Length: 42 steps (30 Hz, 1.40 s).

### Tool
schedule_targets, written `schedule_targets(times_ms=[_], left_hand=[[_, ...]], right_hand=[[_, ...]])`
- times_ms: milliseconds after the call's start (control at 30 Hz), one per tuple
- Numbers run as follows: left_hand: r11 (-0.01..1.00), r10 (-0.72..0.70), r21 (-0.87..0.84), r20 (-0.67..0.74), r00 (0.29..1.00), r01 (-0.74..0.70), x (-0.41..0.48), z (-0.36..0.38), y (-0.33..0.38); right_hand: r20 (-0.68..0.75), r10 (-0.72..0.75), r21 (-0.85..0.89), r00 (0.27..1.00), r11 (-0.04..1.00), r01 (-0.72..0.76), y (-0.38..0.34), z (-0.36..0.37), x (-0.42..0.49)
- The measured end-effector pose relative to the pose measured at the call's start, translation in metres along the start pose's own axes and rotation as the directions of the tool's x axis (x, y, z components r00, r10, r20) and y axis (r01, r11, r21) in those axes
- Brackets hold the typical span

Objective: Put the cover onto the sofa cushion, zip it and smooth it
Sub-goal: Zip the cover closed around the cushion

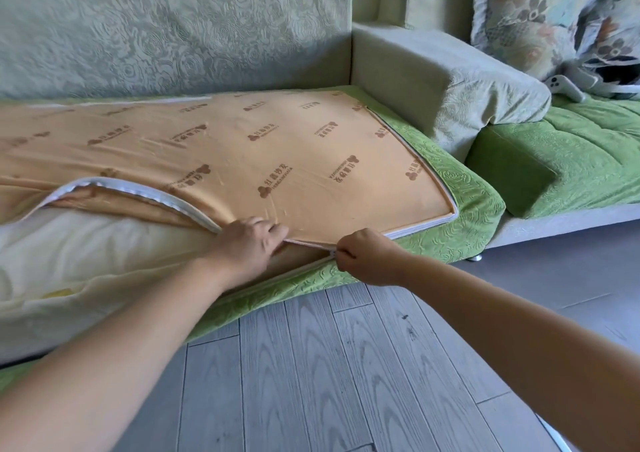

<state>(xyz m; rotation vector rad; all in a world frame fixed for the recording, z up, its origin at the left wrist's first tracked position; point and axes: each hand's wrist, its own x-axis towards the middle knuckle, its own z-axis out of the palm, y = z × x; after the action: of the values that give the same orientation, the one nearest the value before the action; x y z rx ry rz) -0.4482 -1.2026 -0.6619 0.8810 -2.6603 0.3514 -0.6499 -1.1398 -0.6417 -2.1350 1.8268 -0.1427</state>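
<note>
on sofa (173, 36), cushion (86, 247) partly inside cover (277, 146), left grip (247, 243) holds cover, right grip (367, 257) pinches zip pull (333, 253)

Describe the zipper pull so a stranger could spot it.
On the sofa lies an orange printed cover. Along its front edge, the right hand pinches the zipper pull: a small pale tab where the open zipper halves meet.
</note>
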Motion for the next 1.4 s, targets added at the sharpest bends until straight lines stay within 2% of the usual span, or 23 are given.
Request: schedule_targets(times_ms=[133,200,433,600,700,833,1000,1100,1267,1333,1400], left_hand=[[0.991,0.132,0.019,-0.097,0.986,-0.131,-0.030,-0.004,0.021],[0.989,0.151,0.023,-0.145,0.978,-0.149,-0.047,0.000,0.034],[0.998,0.055,-0.006,-0.184,0.981,-0.057,-0.051,0.033,0.027],[0.991,-0.052,0.111,-0.187,0.981,0.074,-0.061,0.015,-0.010],[0.982,-0.056,0.173,-0.133,0.990,0.079,-0.069,0.007,-0.032],[0.996,-0.034,0.082,-0.114,0.993,0.043,-0.073,-0.005,-0.046],[0.999,-0.011,-0.051,-0.149,0.989,0.003,-0.095,-0.017,-0.021],[0.995,-0.062,-0.090,-0.166,0.984,0.047,-0.114,-0.003,-0.004],[0.988,-0.133,0.051,-0.227,0.965,0.149,-0.114,0.037,-0.006],[0.982,-0.175,0.025,-0.226,0.958,0.186,-0.114,0.032,-0.009],[0.959,-0.281,-0.051,-0.259,0.924,0.278,-0.117,0.019,-0.013]], right_hand=[[0.036,-0.034,-0.024,0.999,0.999,0.035,-0.008,-0.002,-0.003],[0.062,-0.047,-0.036,0.997,0.998,0.049,-0.014,0.002,-0.004],[0.075,-0.070,-0.001,0.995,0.998,0.070,-0.023,0.012,0.000],[0.038,-0.118,-0.007,0.992,0.993,0.118,-0.037,0.025,0.012],[0.026,-0.144,0.006,0.989,0.990,0.144,-0.049,0.030,0.018],[0.052,-0.145,0.036,0.988,0.989,0.143,-0.063,0.028,0.023],[0.072,-0.194,0.046,0.978,0.980,0.191,-0.080,0.029,0.023],[0.084,-0.220,0.035,0.972,0.975,0.217,-0.085,0.033,0.020],[0.076,-0.214,0.057,0.974,0.976,0.210,-0.084,0.039,0.027],[0.071,-0.214,0.071,0.974,0.975,0.210,-0.083,0.039,0.029],[0.074,-0.224,0.078,0.972,0.973,0.218,-0.082,0.039,0.031]])
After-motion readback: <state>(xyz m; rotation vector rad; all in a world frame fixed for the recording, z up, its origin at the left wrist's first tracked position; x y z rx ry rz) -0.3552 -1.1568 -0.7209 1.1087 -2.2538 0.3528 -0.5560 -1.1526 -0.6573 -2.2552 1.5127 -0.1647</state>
